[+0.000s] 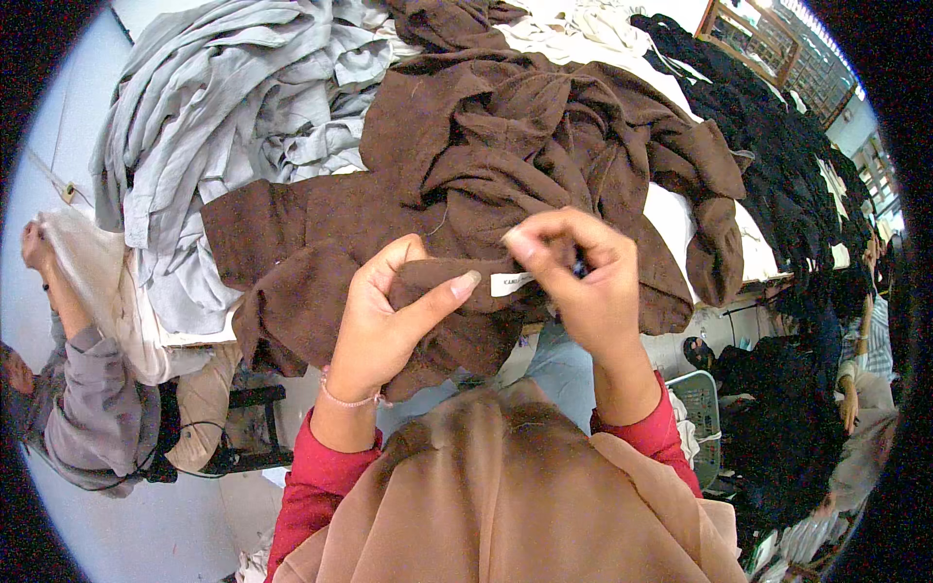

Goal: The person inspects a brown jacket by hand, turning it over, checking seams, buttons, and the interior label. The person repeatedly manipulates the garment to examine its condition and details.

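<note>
A brown cloth garment [510,157] lies bunched on the table before me, with one edge lifted towards my body. My left hand [393,313] grips that edge, its thumb lying along the front of the fabric. Just right of the thumb, a small white label [507,284] bearing writing sits on the brown cloth. My right hand [583,277] is beside the label, fingers curled and thumb near the fingertips, slightly blurred. A small dark object [580,264] shows between its fingers, too hidden to name. A loose thread [439,221] hangs above my left hand.
Grey garments [219,124] are heaped at the left, black garments [773,138] along the right. White cloth [576,36] lies behind. A person in a grey sleeve [91,408] handles pale cloth at far left; others sit at far right. A green plastic basket [703,430] stands by my right arm.
</note>
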